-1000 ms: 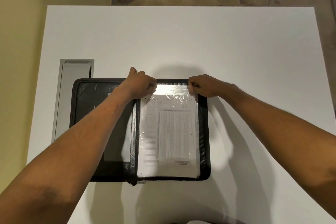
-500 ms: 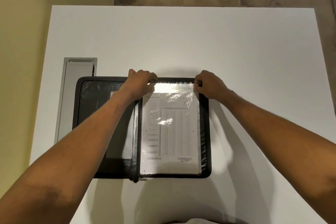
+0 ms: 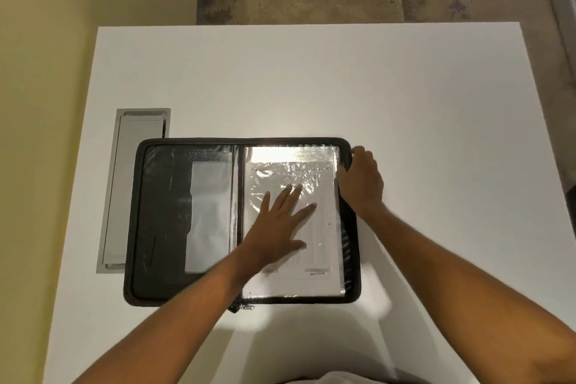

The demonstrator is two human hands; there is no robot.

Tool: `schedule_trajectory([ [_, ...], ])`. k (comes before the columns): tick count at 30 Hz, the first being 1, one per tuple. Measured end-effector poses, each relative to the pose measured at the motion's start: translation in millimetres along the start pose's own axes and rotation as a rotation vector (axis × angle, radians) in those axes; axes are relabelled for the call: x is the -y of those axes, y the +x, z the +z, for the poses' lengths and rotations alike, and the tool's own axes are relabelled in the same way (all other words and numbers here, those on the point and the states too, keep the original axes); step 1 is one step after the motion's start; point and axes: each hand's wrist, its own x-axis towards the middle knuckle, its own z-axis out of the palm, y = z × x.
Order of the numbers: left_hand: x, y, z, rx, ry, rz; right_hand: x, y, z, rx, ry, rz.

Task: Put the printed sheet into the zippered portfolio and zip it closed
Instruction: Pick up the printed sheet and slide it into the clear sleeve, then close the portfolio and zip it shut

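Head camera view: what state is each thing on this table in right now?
zippered portfolio: open flat, unzipped.
printed sheet: inside the clear sleeve, right half.
zipper pull: at the near edge by the spine.
left hand: flat on the sleeve.
right hand: gripping the portfolio's right edge.

A white table [image 3: 343,78] is carrying an open black zippered portfolio [image 3: 162,227] — lying flat, its left edge overlapping a grey recessed cable hatch [image 3: 117,196].
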Motion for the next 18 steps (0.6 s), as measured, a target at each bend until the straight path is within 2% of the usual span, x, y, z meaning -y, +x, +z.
schedule_trajectory([
  [4, -11.4, 1.0, 5.5, 0.023, 0.031, -0.049, -14.6, -55.7, 20.6, 0.016, 0.046, 0.074],
  [7, -9.0, -1.0, -1.8, 0.018, -0.064, -0.043, -21.2, -95.5, 42.3, -0.004, -0.116, -0.068],
  [9, 1.0, -5.0, -14.4, -0.060, -0.140, -0.105, -24.1, -116.8, 57.5, 0.028, -0.190, -0.176],
  [11, 21.9, -13.7, -31.1, -0.196, -0.159, -0.263, -29.5, -132.0, 71.0, 0.081, -0.255, -0.227],
  [14, 73.9, -41.3, -51.2, -0.343, -0.129, -0.602, -41.4, -147.4, 83.3, 0.134, -0.322, -0.246],
  [18, 140.3, -88.5, -56.3, -0.369, -0.274, -1.055, -61.3, -158.8, 88.5, 0.159, -0.391, -0.265],
])
